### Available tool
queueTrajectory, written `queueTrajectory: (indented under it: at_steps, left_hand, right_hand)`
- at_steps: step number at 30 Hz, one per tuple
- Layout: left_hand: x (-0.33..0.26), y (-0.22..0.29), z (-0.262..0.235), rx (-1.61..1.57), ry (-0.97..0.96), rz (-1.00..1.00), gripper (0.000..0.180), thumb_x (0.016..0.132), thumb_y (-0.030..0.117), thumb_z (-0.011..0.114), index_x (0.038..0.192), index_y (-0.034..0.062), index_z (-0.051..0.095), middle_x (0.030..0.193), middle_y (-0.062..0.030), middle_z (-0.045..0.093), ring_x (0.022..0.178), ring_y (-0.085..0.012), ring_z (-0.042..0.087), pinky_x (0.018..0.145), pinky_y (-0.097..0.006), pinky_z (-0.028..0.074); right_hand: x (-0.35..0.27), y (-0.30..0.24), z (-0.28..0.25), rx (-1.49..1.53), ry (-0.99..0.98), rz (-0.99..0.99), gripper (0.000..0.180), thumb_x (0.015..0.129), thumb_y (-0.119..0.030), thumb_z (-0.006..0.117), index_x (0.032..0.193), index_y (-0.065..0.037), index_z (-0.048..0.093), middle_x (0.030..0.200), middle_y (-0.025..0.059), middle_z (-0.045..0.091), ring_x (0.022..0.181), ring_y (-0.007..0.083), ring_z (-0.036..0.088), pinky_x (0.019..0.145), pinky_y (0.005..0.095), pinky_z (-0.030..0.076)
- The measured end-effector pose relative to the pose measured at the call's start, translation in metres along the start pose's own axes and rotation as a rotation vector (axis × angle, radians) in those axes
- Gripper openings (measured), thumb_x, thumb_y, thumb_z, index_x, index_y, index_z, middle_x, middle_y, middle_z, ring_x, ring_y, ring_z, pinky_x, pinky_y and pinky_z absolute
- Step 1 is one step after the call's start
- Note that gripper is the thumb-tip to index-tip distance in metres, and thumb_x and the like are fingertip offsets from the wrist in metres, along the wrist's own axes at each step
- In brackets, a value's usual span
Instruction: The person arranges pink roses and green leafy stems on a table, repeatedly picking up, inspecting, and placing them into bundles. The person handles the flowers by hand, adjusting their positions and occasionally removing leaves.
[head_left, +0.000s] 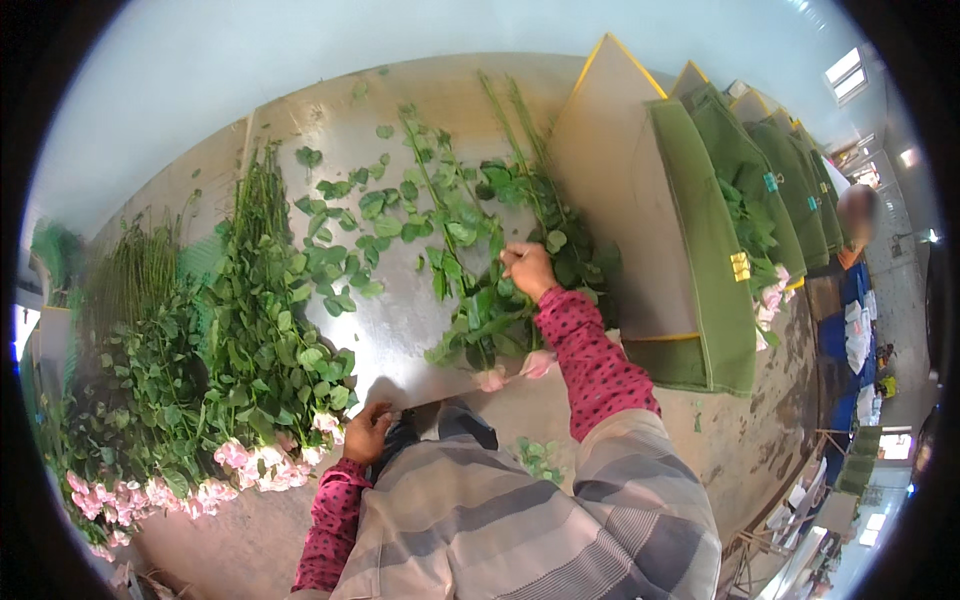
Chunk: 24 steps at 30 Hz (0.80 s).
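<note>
My right hand [530, 268] reaches out over the table among loose, leafy rose stems [465, 232]. Its fingers are pinched together, apparently on one rose stem; the exact grip is partly hidden by leaves. Two pink rose heads [538, 364] hang at the near table edge, below that hand. My left hand [368, 434] is at the table's near edge, close to a large bundle of pink roses [265, 300]. Its fingers are loosely bent and slightly apart, with nothing visible in them.
Cut leaves [340, 215] lie scattered on the metal table [385, 335]. More pink roses [140, 350] lie at the far left. Upright boards with green cloth covers [705, 270] form a row on the right, one with a yellow clip [740, 266]. Another person [857, 215] is beyond them.
</note>
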<state>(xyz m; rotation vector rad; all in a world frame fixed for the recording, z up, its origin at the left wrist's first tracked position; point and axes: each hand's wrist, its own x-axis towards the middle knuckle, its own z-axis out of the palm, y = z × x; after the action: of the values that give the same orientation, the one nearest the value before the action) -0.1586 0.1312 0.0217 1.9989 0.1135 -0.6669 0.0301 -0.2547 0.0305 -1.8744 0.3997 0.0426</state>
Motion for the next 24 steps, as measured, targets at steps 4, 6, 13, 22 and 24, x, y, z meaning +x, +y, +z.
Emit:
queueTrajectory:
  at_steps: [4, 6, 13, 22, 24]
  left_hand:
    - [-0.005, 0.002, -0.003, -0.121, -0.002, -0.03, 0.029, 0.091, 0.014, 0.058, 0.115, -0.0026, 0.06, 0.103, -0.0137, 0.068, 0.094, -0.0187, 0.065, 0.084, -0.03, 0.05]
    - [-0.002, -0.015, 0.001, -0.097, 0.022, 0.075, 0.029, 0.091, 0.015, 0.058, 0.113, -0.0026, 0.059, 0.097, -0.0113, 0.068, 0.08, -0.0161, 0.064, 0.068, -0.029, 0.052]
    - [0.001, -0.012, 0.005, -0.138, -0.002, 0.087, 0.027, 0.091, 0.012, 0.057, 0.113, -0.0043, 0.059, 0.096, -0.011, 0.068, 0.085, -0.0159, 0.063, 0.077, -0.029, 0.05]
    - [-0.015, 0.069, -0.074, -0.092, 0.111, 0.191, 0.031, 0.094, 0.018, 0.059, 0.117, -0.0018, 0.058, 0.099, -0.0101, 0.066, 0.09, -0.0154, 0.06, 0.082, -0.03, 0.048]
    - [-0.022, 0.087, -0.113, -0.008, 0.193, 0.163, 0.031, 0.094, 0.019, 0.059, 0.117, -0.0024, 0.058, 0.1, -0.0123, 0.067, 0.093, -0.017, 0.061, 0.083, -0.031, 0.049]
  right_hand:
    - [-0.006, -0.024, -0.061, -0.084, 0.042, -0.072, 0.023, 0.086, -0.01, 0.06, 0.102, 0.006, 0.067, 0.076, 0.0115, 0.067, 0.057, 0.0161, 0.064, 0.055, 0.0323, 0.05]
    - [-0.006, -0.031, -0.087, -0.201, 0.17, -0.053, 0.023, 0.085, -0.014, 0.062, 0.102, 0.0, 0.069, 0.083, 0.0172, 0.068, 0.069, 0.0258, 0.068, 0.065, 0.0363, 0.052]
    - [0.004, 0.018, -0.12, -0.833, 0.434, -0.044, 0.027, 0.085, -0.024, 0.062, 0.101, -0.004, 0.069, 0.093, 0.0198, 0.067, 0.089, 0.0385, 0.063, 0.08, 0.0434, 0.05]
    - [-0.005, -0.007, -0.153, -0.792, 0.171, -0.088, 0.057, 0.087, -0.037, 0.062, 0.128, 0.002, 0.052, 0.121, 0.0252, 0.059, 0.114, 0.0378, 0.056, 0.096, 0.0426, 0.044]
    - [-0.034, -0.03, -0.165, -0.747, 0.099, -0.177, 0.052, 0.09, -0.026, 0.061, 0.129, 0.004, 0.049, 0.128, 0.0261, 0.054, 0.119, 0.0356, 0.054, 0.098, 0.0405, 0.043]
